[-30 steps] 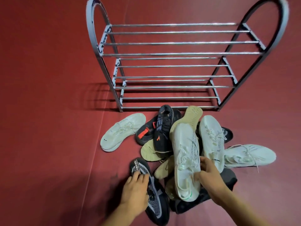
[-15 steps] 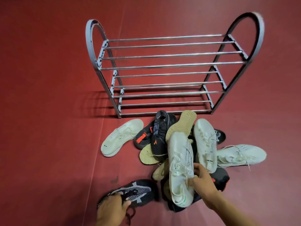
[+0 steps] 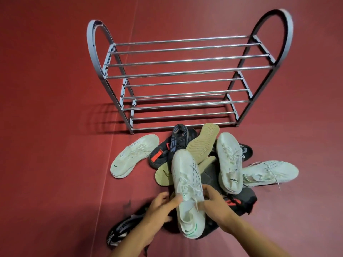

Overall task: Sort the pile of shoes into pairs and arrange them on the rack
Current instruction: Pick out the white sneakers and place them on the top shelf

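Both hands, the left hand (image 3: 163,205) and the right hand (image 3: 216,205), grip one white sneaker (image 3: 187,190) on the pile of shoes (image 3: 209,154), on the red floor (image 3: 55,127) before the rack (image 3: 185,71).

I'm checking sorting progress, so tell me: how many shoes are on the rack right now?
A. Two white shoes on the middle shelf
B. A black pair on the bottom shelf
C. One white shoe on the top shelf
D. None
D: every shelf of the rack shows only bare bars, and the shoes, including the white shoe between both hands, are down on the red floor.
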Demonstrator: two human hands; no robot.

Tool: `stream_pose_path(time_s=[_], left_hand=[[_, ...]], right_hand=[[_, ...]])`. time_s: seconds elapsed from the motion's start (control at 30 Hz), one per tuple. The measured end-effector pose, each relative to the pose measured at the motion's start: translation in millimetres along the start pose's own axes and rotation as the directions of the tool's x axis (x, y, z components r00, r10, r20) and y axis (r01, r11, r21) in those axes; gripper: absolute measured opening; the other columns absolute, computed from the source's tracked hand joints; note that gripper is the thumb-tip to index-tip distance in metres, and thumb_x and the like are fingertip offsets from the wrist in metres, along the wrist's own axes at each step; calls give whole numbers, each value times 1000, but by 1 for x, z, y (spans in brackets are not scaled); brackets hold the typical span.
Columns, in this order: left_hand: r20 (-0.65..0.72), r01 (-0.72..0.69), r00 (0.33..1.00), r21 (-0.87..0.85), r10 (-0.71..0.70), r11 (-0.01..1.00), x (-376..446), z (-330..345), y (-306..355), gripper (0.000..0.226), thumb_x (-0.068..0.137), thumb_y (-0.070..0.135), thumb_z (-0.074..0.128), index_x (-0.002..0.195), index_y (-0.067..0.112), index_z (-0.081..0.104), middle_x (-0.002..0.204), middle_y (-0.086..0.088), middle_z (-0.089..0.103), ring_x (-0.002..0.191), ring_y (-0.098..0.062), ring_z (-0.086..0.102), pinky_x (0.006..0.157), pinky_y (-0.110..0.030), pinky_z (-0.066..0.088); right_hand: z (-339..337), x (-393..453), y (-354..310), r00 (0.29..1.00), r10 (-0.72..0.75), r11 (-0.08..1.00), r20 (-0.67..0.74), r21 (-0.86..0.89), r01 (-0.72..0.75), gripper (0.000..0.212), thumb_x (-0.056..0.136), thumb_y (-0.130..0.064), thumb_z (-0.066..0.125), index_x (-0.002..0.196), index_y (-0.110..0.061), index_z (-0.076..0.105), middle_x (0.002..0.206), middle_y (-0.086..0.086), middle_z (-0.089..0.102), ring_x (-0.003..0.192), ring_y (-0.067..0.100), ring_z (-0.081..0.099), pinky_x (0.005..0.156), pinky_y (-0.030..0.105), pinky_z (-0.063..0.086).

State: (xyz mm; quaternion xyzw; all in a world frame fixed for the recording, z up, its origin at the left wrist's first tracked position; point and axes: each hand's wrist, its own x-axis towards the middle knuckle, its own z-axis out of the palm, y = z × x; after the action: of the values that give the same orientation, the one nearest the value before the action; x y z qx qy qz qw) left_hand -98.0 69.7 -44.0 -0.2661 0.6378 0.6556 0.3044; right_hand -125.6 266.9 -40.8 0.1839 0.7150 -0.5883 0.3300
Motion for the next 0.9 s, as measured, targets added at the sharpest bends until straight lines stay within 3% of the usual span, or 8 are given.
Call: stream_pose_path(time_s=[0.17, 0.23, 0.3, 0.37, 0.5, 0.67, 0.8, 0.9], left_hand=[[-136, -185, 971, 84, 196, 979, 13, 15, -4, 54, 61, 17, 78, 115, 13, 70, 99, -1, 80, 94, -19, 76, 89, -46, 60], [-163, -221, 960, 62, 229, 973, 16, 12, -4, 43, 65, 16, 73, 108, 14, 73, 98, -2, 80, 93, -21, 76, 87, -47, 61], [-178, -250, 950, 65, 258, 966, 17, 8, -2, 38, 69, 14, 70, 107, 16, 73, 98, -2, 80, 94, -22, 75, 87, -47, 61], [-176, -272, 944, 68, 280, 960, 16, 5, 1, 34, 76, 7, 68, 109, 16, 72, 100, -4, 79, 96, -23, 75, 88, -48, 60], [-141, -288, 945, 56, 293, 956, 15, 6, 10, 36, 83, 0, 66, 115, 14, 70, 105, -5, 79, 99, -24, 75, 90, -48, 59], [-101, -299, 945, 122, 312, 946, 14, 12, 12, 33, 78, 11, 70, 110, 18, 71, 101, 1, 79, 97, -18, 75, 89, -43, 60], [-122, -282, 946, 154, 301, 947, 17, 8, 1, 37, 68, 24, 71, 105, 21, 73, 98, 3, 80, 94, -18, 76, 89, -48, 60], [-146, -264, 947, 162, 288, 951, 17, 10, -4, 43, 61, 35, 71, 101, 20, 74, 96, 1, 80, 93, -20, 76, 88, -51, 60]], right_hand=[[-15, -2, -20, 987, -108, 985, 120, -123, 122, 34, 81, -18, 77, 112, -27, 67, 105, -4, 75, 96, 9, 71, 88, 30, 58], [-35, 1, -31, 953, -244, 950, -177, -239, 199, 12, 84, -23, 73, 95, -25, 70, 92, -6, 75, 87, 10, 70, 81, 29, 57], [-64, 5, -40, 725, -348, 932, -594, -306, 197, 4, 83, -21, 66, 85, -21, 64, 87, -2, 71, 85, 20, 66, 75, 36, 51], [-95, 14, -39, 567, -246, 966, -786, -245, 80, 36, 73, -32, 73, 101, -14, 58, 106, 10, 65, 100, 34, 61, 85, 45, 49], [-131, 50, 3, 741, 201, 959, -641, -28, -283, 122, 43, -64, 90, 136, -2, 42, 127, 19, 60, 113, 38, 61, 90, 49, 55], [-128, 45, 3, 775, 145, 959, -615, -106, -264, 52, 74, -34, 84, 101, 3, 58, 97, 17, 64, 88, 33, 61, 82, 45, 54], [-127, 44, -4, 761, 85, 939, -643, -204, -278, 44, 74, -12, 70, 115, -13, 55, 119, 14, 47, 89, 37, 59, 78, 39, 50], [-121, 54, -7, 783, 97, 950, -614, -177, -256, 63, 81, -36, 73, 129, -4, 47, 127, 18, 52, 105, 38, 58, 83, 38, 47]])
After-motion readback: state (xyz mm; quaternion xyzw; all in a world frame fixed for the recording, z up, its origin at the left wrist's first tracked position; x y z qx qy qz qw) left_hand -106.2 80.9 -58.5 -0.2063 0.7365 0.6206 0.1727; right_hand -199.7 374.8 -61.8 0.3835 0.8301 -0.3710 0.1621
